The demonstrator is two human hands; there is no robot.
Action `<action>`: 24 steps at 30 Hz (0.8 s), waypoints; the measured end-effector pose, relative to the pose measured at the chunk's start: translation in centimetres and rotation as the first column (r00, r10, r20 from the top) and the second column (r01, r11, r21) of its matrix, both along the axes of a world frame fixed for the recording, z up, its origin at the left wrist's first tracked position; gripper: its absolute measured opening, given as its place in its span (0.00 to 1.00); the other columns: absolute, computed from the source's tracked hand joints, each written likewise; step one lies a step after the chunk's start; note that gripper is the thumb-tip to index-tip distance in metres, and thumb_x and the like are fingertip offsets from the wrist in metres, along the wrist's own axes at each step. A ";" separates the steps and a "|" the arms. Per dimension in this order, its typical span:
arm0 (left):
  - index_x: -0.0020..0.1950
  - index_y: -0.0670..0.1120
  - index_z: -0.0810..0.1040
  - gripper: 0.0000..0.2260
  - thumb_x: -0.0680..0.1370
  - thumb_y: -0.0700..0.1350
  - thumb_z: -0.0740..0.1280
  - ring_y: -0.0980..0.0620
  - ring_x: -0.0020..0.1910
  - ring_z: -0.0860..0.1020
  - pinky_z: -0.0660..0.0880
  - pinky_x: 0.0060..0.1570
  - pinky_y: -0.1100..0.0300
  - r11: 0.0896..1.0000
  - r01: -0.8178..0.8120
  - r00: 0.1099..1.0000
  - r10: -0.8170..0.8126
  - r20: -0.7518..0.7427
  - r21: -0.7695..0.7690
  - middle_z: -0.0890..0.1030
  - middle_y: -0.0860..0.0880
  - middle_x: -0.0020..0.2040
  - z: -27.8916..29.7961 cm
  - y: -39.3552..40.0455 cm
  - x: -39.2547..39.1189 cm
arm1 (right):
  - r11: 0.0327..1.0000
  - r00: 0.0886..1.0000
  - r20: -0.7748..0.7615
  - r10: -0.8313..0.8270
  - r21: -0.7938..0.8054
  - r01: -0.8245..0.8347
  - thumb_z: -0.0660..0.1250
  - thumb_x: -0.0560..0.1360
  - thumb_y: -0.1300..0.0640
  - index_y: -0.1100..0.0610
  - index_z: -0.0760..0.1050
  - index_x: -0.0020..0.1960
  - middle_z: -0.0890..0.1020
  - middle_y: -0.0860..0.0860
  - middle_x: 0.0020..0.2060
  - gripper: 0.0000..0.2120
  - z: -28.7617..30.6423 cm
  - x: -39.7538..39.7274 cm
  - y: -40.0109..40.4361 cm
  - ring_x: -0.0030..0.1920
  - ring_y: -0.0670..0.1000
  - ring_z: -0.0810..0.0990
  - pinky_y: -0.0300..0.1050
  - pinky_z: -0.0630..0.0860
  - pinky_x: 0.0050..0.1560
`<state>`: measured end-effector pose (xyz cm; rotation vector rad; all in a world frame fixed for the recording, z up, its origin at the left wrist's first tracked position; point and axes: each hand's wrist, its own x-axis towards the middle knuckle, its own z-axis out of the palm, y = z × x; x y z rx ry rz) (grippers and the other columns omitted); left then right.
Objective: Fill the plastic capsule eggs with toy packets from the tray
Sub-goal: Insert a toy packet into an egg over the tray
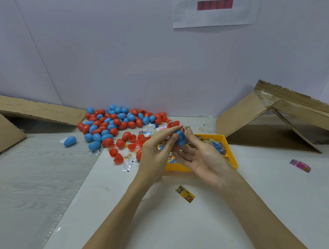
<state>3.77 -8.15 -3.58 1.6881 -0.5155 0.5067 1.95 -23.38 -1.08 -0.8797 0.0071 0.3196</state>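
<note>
Hands (179, 153) around blue egg (180, 137)

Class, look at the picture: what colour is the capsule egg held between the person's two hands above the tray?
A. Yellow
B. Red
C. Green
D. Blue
D: the capsule egg pinched between the left hand and the right hand is blue, held over the yellow tray.

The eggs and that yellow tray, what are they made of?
The eggs look like smooth moulded plastic: even red and blue colour, soft sheen. The yellow tray seems rigid plastic too, with thin straight walls and uniform colour; its finish looks fairly matte.
</note>
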 end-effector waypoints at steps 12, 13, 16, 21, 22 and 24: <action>0.61 0.48 0.83 0.10 0.80 0.43 0.70 0.51 0.51 0.85 0.81 0.51 0.61 0.988 0.020 0.978 -0.052 -0.204 -0.155 0.87 0.51 0.51 0.5 0.3 -0.1 | 0.807 0.878 0.463 -0.120 -0.469 0.358 0.68 0.82 0.62 0.45 0.82 0.64 0.88 0.51 0.52 0.16 -1.1 0.3 -0.1 0.52 0.52 0.87 0.47 0.84 0.54; 0.61 0.48 0.84 0.10 0.80 0.42 0.71 0.52 0.51 0.85 0.81 0.50 0.63 0.986 0.026 0.977 -0.060 -0.203 -0.165 0.87 0.51 0.51 0.6 0.4 -0.1 | 0.825 0.887 0.440 -0.138 -0.444 0.349 0.67 0.83 0.59 0.47 0.81 0.66 0.88 0.52 0.52 0.14 -1.1 0.4 0.1 0.53 0.52 0.87 0.48 0.84 0.55; 0.62 0.48 0.84 0.11 0.79 0.42 0.72 0.55 0.52 0.85 0.80 0.49 0.66 0.989 0.048 0.977 -0.075 -0.197 -0.140 0.87 0.54 0.52 0.6 0.4 -0.2 | 0.803 0.893 0.411 -0.184 -0.462 0.378 0.70 0.80 0.53 0.54 0.81 0.65 0.88 0.51 0.50 0.14 -1.3 0.7 0.2 0.50 0.50 0.88 0.43 0.84 0.50; 0.64 0.50 0.82 0.14 0.78 0.43 0.73 0.54 0.56 0.84 0.80 0.50 0.64 0.983 0.109 0.967 -0.139 -0.214 -0.146 0.85 0.54 0.57 0.8 0.4 -0.3 | 0.751 0.863 0.461 -0.206 -0.491 0.441 0.73 0.78 0.57 0.54 0.83 0.61 0.88 0.50 0.49 0.11 -1.6 0.8 -0.4 0.50 0.49 0.88 0.46 0.84 0.53; 0.64 0.50 0.82 0.15 0.78 0.42 0.74 0.54 0.56 0.84 0.81 0.50 0.64 0.982 0.116 0.967 -0.146 -0.211 -0.149 0.85 0.53 0.57 0.9 0.4 -0.3 | 0.744 0.854 0.481 -0.198 -0.493 0.450 0.73 0.78 0.58 0.52 0.83 0.60 0.88 0.49 0.49 0.10 -1.6 0.7 -0.5 0.50 0.49 0.88 0.45 0.84 0.54; 0.63 0.49 0.82 0.16 0.76 0.42 0.75 0.52 0.54 0.85 0.81 0.50 0.63 0.985 0.117 0.970 -0.141 -0.198 -0.126 0.86 0.52 0.56 0.9 0.4 -0.3 | 0.719 0.834 0.523 -0.175 -0.510 0.472 0.73 0.78 0.60 0.52 0.83 0.60 0.88 0.48 0.50 0.11 -1.6 0.6 -0.5 0.51 0.48 0.87 0.45 0.84 0.54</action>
